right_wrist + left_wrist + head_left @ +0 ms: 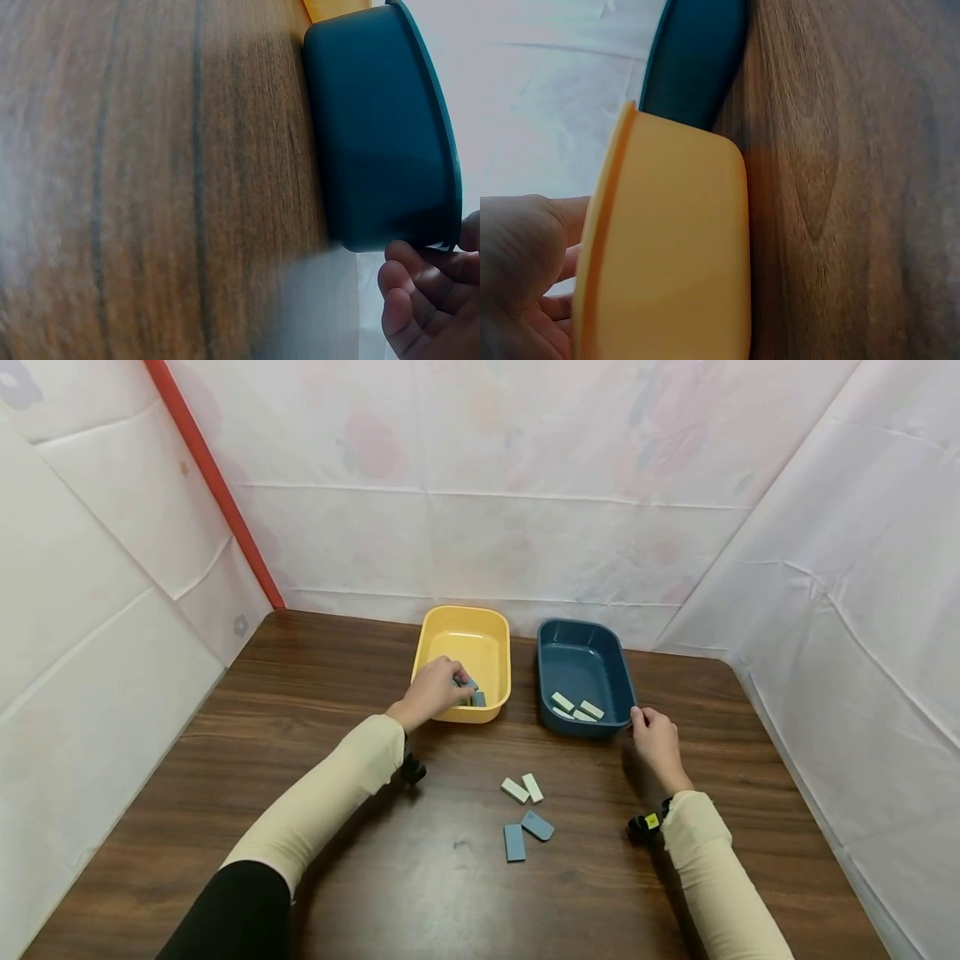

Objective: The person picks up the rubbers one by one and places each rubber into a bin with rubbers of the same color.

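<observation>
My left hand (435, 692) reaches over the near left side of a yellow bin (501, 660), thumb and fingertips around a small blue block (470, 682). Another blue block (477, 699) lies beside them in the bin. The left wrist view shows the bin's outer wall (667, 240), which hides those fingertips. With thumb at the rim and fingers curled below it, my right hand (658, 745) grips the near right corner of a dark blue bin (382, 135). Inside that bin, several pale blocks (591, 710) lie at its near end.
Two pale blocks (515, 791) and two blue blocks (514, 842) lie on the brown wooden table (360, 877) in front of the bins. White patterned cloth (480, 543) hangs behind the table and along its sides. A red pole (217, 485) slants down at the back left.
</observation>
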`<state>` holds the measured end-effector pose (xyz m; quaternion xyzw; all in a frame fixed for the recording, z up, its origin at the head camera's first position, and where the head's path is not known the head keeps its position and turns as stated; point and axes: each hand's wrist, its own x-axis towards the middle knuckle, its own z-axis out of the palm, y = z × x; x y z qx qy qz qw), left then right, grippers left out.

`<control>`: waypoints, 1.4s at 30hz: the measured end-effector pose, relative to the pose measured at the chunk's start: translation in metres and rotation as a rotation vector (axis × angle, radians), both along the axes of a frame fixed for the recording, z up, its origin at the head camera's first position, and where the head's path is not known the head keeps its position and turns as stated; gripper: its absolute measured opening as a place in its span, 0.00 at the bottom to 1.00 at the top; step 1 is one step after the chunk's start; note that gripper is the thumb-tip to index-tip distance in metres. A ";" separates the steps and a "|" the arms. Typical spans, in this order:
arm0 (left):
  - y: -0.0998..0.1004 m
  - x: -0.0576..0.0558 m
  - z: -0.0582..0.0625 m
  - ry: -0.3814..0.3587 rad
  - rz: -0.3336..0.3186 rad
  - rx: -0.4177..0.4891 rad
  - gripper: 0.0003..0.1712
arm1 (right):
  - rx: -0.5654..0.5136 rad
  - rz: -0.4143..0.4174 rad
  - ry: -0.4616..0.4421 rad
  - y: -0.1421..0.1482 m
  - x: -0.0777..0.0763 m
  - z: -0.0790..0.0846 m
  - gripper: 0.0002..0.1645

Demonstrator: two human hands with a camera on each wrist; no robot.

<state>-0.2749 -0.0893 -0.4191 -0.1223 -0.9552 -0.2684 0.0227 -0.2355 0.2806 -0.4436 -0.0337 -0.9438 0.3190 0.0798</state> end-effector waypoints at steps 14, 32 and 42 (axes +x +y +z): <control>0.009 -0.030 -0.009 -0.114 0.000 0.045 0.07 | -0.014 -0.023 0.008 -0.001 0.000 -0.003 0.26; 0.010 -0.036 -0.006 -0.126 -0.027 -0.067 0.10 | -0.018 -0.011 0.019 -0.004 0.000 0.001 0.27; 0.009 -0.026 0.017 -0.062 -0.026 -0.074 0.12 | -0.006 -0.004 0.021 -0.004 0.000 0.001 0.26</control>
